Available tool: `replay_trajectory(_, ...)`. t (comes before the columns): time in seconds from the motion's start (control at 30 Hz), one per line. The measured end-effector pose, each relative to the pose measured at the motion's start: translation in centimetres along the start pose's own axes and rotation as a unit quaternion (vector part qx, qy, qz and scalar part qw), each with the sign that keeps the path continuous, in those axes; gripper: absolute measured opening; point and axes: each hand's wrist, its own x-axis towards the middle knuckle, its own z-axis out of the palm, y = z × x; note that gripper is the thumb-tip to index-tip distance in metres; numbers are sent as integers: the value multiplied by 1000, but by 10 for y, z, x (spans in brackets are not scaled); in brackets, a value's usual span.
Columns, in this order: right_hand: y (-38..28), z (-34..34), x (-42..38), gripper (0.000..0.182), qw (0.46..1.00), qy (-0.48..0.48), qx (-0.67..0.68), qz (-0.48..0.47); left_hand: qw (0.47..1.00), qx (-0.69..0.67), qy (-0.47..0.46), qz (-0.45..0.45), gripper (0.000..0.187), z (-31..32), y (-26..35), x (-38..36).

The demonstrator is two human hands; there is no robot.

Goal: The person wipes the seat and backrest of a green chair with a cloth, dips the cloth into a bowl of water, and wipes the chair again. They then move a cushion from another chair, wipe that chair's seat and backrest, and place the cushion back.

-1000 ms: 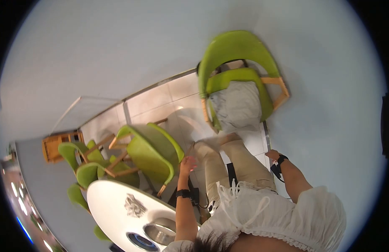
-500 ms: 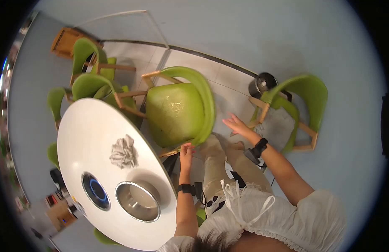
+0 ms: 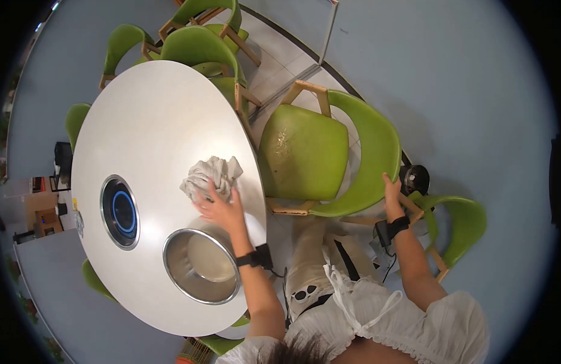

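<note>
My left hand (image 3: 223, 211) reaches over the white oval table (image 3: 165, 115), fingers spread at the near edge of a crumpled light-grey cloth (image 3: 217, 171). Below that wrist stands a round metal pot (image 3: 195, 291), pale inside. On the right, my right hand (image 3: 392, 193) has its fingers around the outer rim of the backrest of a green chair (image 3: 304, 145) with wooden arms. Shiny wet-looking marks show on that chair's seat, which stands beside the table's edge.
A round cooktop with a blue ring (image 3: 124, 215) is set into the table. More green chairs (image 3: 198, 48) line the far side, and another chair (image 3: 459, 224) stands at the right. Behind the held chair sits a dark bin (image 3: 415, 179) near the wall.
My view has turned left. My left hand has gone from beside the table's edge to the cloth. My right hand has moved from open air onto the chair's backrest.
</note>
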Motion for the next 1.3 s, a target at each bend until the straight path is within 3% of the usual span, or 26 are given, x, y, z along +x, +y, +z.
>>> replay_trajectory(0.13, -23, -20, 56, 36, 999, -24, 9, -29, 986, 12, -99, -130, 82, 2, 8, 35)
replay_trajectory(0.2, -48, -27, 72, 38, 987, -8, -131, -96, 980, -2, -127, -153, 80, 16, 9, 42)
replay_trajectory(0.3, -77, -35, 96, 42, 953, 14, -261, -151, 998, -40, 7, -42, 67, 64, -24, 41)
replay_trajectory(0.43, -91, -45, 139, 53, 930, 41, -310, -196, 997, -36, 46, -50, 52, 71, -19, 48)
replay_trajectory(0.53, -103, -56, 160, 66, 908, 2, -324, -267, 996, -31, 28, -76, 50, 71, -12, 55)
replay_trajectory(0.6, -134, -52, 167, 74, 922, -48, -306, -234, 997, -22, 43, -65, 46, 76, -13, 58)
replay_trajectory(0.7, -193, -23, 160, 79, 888, -58, -368, -269, 997, -29, 40, -60, 40, 77, -13, 61)
replay_trajectory(0.8, -180, -1, 185, 83, 765, -51, -533, -359, 991, -110, 57, -55, 38, 72, -6, 61)
replay_trajectory(0.93, -169, -4, 194, 82, 741, -29, -544, -393, 957, -279, 78, 6, 42, 72, 33, 42)
replay_trajectory(1.0, -167, -5, 192, 81, 737, -34, -536, -410, 936, -350, 20, 8, 45, 77, 72, 20)
replay_trajectory(1.13, -173, -2, 190, 81, 740, -54, -506, -439, 924, -363, -28, 114, 47, 133, 146, 3)
replay_trajectory(1.2, -170, -4, 196, 81, 737, -61, -501, -450, 910, -404, -65, 70, 47, 179, 175, 2)
replay_trajectory(1.3, -177, -9, 192, 79, 769, -121, -491, -390, 901, -408, -141, 33, 50, 241, 204, 9)
